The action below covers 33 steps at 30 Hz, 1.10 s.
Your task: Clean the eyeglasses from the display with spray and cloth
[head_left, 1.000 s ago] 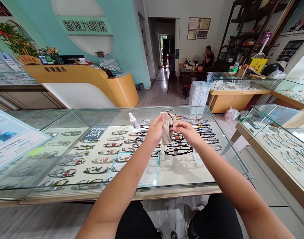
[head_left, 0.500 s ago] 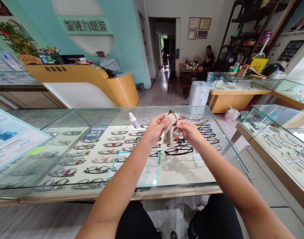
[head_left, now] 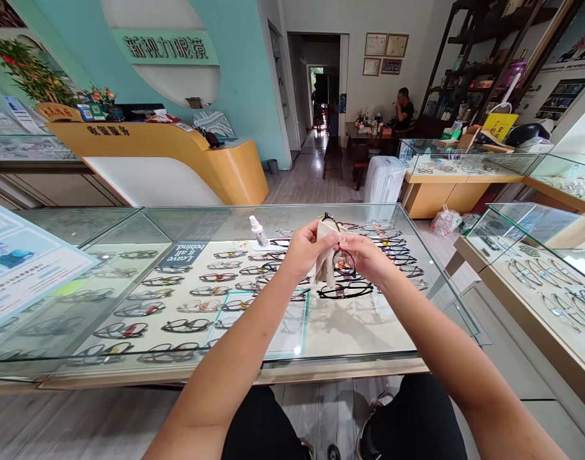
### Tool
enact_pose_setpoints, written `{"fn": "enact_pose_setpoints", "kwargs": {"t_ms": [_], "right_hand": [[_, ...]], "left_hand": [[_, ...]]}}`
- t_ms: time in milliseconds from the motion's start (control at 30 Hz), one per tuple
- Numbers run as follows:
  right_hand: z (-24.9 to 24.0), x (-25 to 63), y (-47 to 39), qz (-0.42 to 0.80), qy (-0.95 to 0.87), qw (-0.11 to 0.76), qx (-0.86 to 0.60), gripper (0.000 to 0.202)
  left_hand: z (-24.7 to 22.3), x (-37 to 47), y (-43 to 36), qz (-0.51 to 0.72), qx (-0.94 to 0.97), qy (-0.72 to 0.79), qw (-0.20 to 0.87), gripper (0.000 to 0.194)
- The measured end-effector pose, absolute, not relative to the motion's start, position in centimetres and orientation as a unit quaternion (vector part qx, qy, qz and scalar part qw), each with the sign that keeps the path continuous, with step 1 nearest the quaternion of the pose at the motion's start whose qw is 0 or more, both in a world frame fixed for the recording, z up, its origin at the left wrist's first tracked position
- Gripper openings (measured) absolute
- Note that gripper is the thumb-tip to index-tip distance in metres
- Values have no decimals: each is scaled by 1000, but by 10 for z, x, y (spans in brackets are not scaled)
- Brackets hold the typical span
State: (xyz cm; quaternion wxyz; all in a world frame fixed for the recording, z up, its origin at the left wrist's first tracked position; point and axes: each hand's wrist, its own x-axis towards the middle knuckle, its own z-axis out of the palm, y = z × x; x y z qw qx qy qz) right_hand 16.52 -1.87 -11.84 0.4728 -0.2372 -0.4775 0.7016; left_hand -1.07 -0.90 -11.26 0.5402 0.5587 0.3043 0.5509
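Observation:
My left hand (head_left: 307,248) is closed on a beige cleaning cloth (head_left: 325,271), pinching it around one lens of a pair of dark-framed eyeglasses (head_left: 344,263). The thumb lies across the cloth, which hangs down below the fingers. My right hand (head_left: 362,254) grips the same eyeglasses near the bridge, its fingertips meeting those of my left hand. The other round lens hangs below my right fingers. Both hands are above the glass display case (head_left: 282,354). A white spray bottle (head_left: 258,231) stands on the glass to the left of my hands.
Rows of eyeglass frames (head_left: 218,277) lie inside the case. A blue and white printed sheet (head_left: 28,262) juts in at the left. Another glass showcase (head_left: 551,275) stands at the right. A person (head_left: 404,110) sits at a table in the back, near a wrapped suitcase (head_left: 384,179).
My left hand has turned slightly and its thumb has shifted right over the cloth, closer to my right fingers. Both hands still hold the eyeglasses. The bottle stays in place.

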Motion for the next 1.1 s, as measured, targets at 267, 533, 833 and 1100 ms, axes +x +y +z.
{"fn": "enact_pose_setpoints", "kwargs": {"t_ms": [267, 533, 833, 1100], "right_hand": [[-119, 164, -22, 707, -499, 441, -239, 32], [-112, 176, -19, 678, -503, 472, -254, 29], [-110, 169, -26, 706, -495, 450, -233, 35], [-118, 169, -23, 701, -516, 430, -240, 36]], "left_hand": [[-117, -6, -12, 587, 548, 334, 493, 59], [-111, -19, -7, 524, 565, 263, 581, 53], [-110, -16, -14, 549, 604, 296, 496, 55], [-117, -12, -10, 563, 591, 306, 491, 63]]}}
